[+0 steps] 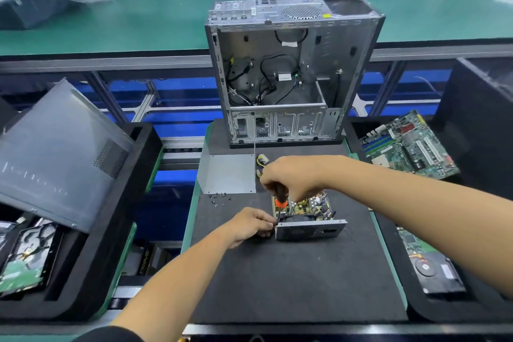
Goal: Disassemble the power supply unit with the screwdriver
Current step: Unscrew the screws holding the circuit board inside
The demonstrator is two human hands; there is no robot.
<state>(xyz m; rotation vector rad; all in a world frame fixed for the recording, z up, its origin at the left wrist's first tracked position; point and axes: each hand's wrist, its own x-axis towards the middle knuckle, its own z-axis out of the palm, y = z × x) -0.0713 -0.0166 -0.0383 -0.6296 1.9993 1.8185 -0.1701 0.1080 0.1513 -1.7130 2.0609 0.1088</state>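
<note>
On the black foam mat (277,280), mid-bench: the opened power supply unit (308,219) sits with its circuit board exposed and its grilled metal face turned toward the person.
Right hand (294,178): fingers curled round the dark handle of the screwdriver (281,197), gripping it from above; the orange collar shows below the fist and the shaft points down into the unit's near-left corner.
Left hand (249,223): fingertips pressed together in a pinch at the unit's left edge, right where the screwdriver tip meets it; what sits between the fingertips is too small to tell.
Cover: a bent grey metal cover (227,173) lies flat on the mat, just left of and behind the unit.
Screws: a scatter of small dark screws (219,198) rests on the mat just in front of that cover, apart from the left hand.
Cable: a bundle of coloured wires (261,162) pokes out behind the right hand.
Behind: an empty desktop case (288,78) stands upright at the mat's far edge, loose cables inside.
Right side: a green motherboard (408,147) lies tilted in a black tray; a hard drive (438,272) lies nearer.
Left side: a grey side panel (61,153) leans in a black bin (119,216).
</note>
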